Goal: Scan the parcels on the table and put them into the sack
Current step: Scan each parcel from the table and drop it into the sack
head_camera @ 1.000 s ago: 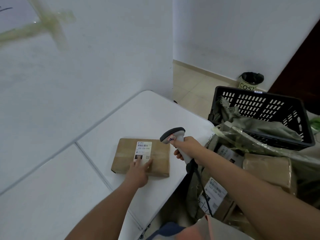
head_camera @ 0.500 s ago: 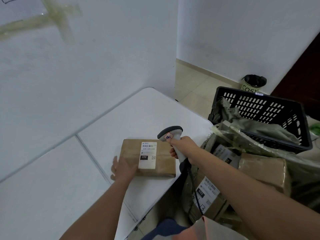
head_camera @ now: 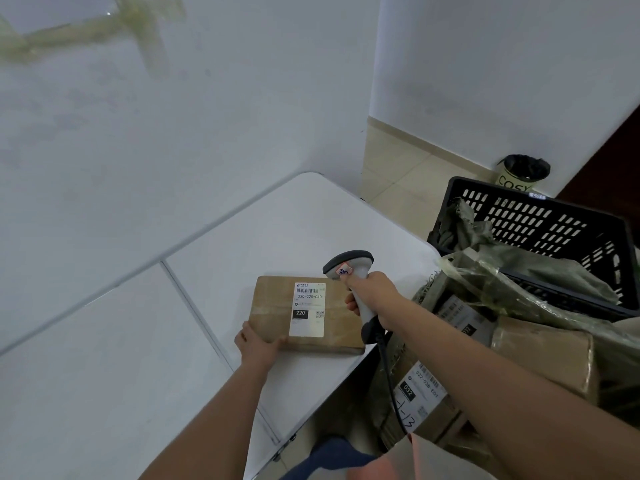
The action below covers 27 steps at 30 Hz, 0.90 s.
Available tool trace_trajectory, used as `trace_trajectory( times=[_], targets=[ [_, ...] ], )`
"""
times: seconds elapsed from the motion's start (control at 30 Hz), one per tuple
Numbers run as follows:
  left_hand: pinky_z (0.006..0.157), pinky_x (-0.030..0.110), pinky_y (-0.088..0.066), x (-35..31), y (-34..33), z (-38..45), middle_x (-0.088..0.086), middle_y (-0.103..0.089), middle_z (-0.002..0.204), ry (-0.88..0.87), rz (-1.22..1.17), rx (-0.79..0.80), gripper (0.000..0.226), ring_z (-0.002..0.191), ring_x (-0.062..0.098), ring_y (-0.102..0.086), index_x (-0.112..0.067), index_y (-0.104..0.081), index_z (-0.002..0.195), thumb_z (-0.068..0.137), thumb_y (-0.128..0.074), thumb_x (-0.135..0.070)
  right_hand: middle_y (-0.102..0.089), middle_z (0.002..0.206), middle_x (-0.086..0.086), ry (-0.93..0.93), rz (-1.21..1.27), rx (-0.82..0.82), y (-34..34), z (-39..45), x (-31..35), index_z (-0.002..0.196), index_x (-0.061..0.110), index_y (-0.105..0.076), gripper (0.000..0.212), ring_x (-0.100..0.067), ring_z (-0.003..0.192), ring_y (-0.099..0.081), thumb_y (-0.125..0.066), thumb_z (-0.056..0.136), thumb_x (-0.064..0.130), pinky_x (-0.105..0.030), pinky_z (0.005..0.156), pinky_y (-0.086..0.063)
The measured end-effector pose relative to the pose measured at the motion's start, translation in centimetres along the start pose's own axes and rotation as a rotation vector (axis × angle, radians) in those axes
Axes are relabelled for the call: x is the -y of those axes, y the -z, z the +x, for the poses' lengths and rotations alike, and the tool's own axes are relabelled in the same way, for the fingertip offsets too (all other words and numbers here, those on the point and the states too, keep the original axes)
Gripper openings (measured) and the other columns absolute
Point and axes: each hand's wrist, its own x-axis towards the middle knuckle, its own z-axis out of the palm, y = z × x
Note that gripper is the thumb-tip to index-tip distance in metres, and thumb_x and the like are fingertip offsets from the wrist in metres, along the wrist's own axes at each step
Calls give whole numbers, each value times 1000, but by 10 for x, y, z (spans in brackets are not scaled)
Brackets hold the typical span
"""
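Left hand [head_camera: 258,344] grips the near-left corner of the parcel [head_camera: 308,315] lying on the surface [head_camera: 242,244]; right hand [head_camera: 372,297] clutches the scanner [head_camera: 349,268]. I'd worry the parcel, near the edge, slips off before the sack [head_camera: 519,292].

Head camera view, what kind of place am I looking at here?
Probably a small parcel-sorting room: a brown cardboard parcel with a barcode label, a grey handheld barcode scanner in the right hand, and an olive-green sack holding labelled parcels.
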Motion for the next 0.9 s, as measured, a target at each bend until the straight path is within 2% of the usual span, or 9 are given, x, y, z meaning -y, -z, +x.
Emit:
trace_trajectory(
  times=[0.37, 0.9],
  targets=[
    [110, 44, -35, -1, -1, -3, 11, -8, 157, 1, -7, -15, 101, 140, 32, -29, -13, -9, 156, 83, -78, -24, -60, 67, -9, -16, -8, 7, -2, 5, 4, 90, 5, -56, 27, -16, 51, -56, -63, 94, 31, -26, 51, -47],
    [110, 45, -35, -3, -1, -7, 12, -7, 157, 3, 10, -15, 100, 140, 32, -28, -14, -9, 156, 83, -77, -25, -58, 65, -10, -65, 113, 13, 3, 6, 4, 86, 5, -53, 24, -16, 50, -54, -63, 94, 25, -24, 49, -45]
  ],
)
